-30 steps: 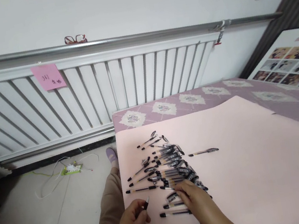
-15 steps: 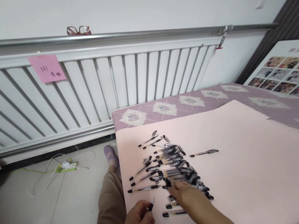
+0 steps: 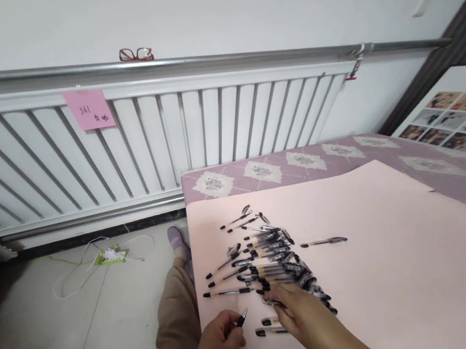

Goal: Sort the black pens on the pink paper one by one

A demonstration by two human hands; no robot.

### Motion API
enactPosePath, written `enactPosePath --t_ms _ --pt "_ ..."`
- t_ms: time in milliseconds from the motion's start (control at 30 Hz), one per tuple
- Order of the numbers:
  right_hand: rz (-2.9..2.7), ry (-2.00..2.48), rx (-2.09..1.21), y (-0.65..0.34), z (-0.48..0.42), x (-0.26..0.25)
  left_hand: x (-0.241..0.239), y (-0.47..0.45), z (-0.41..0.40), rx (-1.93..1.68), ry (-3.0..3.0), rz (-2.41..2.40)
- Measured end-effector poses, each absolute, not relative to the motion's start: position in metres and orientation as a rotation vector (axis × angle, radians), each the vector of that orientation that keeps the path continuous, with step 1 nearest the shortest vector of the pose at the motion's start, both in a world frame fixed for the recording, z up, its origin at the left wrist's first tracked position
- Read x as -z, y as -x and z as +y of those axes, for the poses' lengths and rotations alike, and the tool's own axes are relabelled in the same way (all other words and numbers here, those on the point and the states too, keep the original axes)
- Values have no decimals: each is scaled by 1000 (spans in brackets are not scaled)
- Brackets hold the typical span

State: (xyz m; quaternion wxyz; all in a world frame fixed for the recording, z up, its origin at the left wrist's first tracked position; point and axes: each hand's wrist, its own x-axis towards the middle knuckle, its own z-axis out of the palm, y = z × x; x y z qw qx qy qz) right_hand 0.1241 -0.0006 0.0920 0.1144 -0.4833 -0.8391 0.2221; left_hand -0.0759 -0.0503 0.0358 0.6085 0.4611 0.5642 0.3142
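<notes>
My left hand [image 3: 226, 339] pinches an uncapped gel pen [image 3: 242, 317], its bare metal tip pointing up and to the right. At the near side of a heap of black-and-clear gel pens [image 3: 277, 269], my right hand [image 3: 299, 310] has thumb and fingers closed on a small dark pen cap [image 3: 270, 301] with a clip; the fingers partly cover it. An uncapped pen [image 3: 229, 292] lies just beyond my left hand. Two more pens [image 3: 272, 331] stick out from under my right wrist. Several loose caps lie among the pens.
Pink paper [image 3: 383, 286] covers the purple patterned bed surface [image 3: 281, 166]. One pen [image 3: 323, 241] lies apart, right of the heap. A white radiator [image 3: 197, 126] stands behind, with glasses [image 3: 136, 54] on its pipe. A power strip [image 3: 112, 256] lies on the floor.
The camera view has shifted slightly. My right hand has drawn a little back from the heap, and a cap shows at its fingertips. My left hand still holds the uncapped pen.
</notes>
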Motion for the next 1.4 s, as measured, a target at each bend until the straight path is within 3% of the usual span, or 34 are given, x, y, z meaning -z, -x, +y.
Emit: enactPosePath --t_ms 433,1400 --pt "-1502 1397 -1438 -126 -31 -79 -54 67 -57 -730 -1151 1237" --pt "-1789 1379 -1394 -136 -43 -82 -87 48 -62 -529 -1654 1364"
